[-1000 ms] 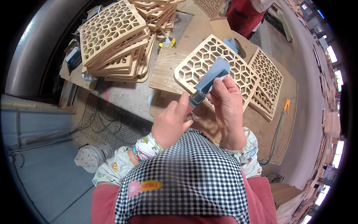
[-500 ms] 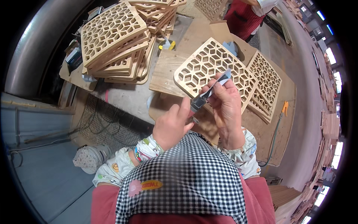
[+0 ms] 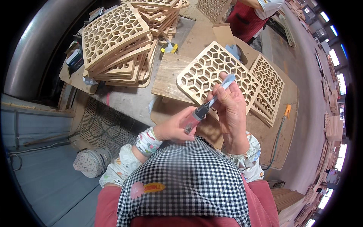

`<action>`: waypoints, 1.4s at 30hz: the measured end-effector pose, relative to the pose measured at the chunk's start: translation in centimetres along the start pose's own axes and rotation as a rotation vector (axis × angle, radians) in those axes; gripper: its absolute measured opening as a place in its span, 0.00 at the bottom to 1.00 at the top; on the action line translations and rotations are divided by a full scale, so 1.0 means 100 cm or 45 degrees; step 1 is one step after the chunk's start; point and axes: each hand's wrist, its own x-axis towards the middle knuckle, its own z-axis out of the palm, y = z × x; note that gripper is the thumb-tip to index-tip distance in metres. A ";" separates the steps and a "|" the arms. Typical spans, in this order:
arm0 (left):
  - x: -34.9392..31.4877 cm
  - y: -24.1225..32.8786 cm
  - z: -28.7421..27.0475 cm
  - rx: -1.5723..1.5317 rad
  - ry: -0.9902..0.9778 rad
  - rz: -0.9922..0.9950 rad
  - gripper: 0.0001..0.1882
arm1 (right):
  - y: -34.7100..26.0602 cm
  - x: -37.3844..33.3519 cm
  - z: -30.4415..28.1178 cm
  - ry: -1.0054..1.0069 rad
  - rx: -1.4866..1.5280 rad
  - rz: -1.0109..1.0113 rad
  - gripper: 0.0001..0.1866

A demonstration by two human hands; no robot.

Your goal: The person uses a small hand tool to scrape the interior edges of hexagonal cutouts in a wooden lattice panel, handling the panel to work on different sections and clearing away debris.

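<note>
one reddish hand tool (image 3: pixel 191 122) is held beside a pierced wooden panel (image 3: pixel 211 67), the left hand (image 3: pixel 173 126) wrapped around its body, the right hand (image 3: pixel 233 111) pinching the blue strip (image 3: pixel 228 81) at its dark end. the tool looks light and stiff, best gripped by the body; the strip seems flexible.

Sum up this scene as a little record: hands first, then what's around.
Left hand: fingers around a handheld tool with a reddish body
Right hand: holds a blue strip at the tool's dark end
Beyond hands: pale lattice panel on the table
Left: stack of lattice panels; lower down, a whitish bucket
Right: orange nozzle on a hose
Far side: another person in a red apron
</note>
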 end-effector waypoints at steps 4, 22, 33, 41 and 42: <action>0.007 -0.009 -0.007 -0.151 -0.043 -0.004 0.48 | 0.001 0.005 -0.005 0.000 0.034 -0.005 0.31; 0.018 -0.025 0.023 1.761 0.801 0.303 0.45 | 0.020 0.017 -0.030 0.241 0.001 0.019 0.18; 0.010 -0.030 0.024 1.802 0.817 0.244 0.45 | 0.022 0.017 -0.038 0.131 -0.022 0.189 0.25; 0.005 -0.032 0.026 1.825 0.801 0.143 0.45 | 0.037 0.016 -0.040 0.283 0.203 0.231 0.21; 0.005 -0.032 0.025 1.790 0.788 0.156 0.44 | 0.036 0.016 -0.039 0.261 0.193 0.225 0.23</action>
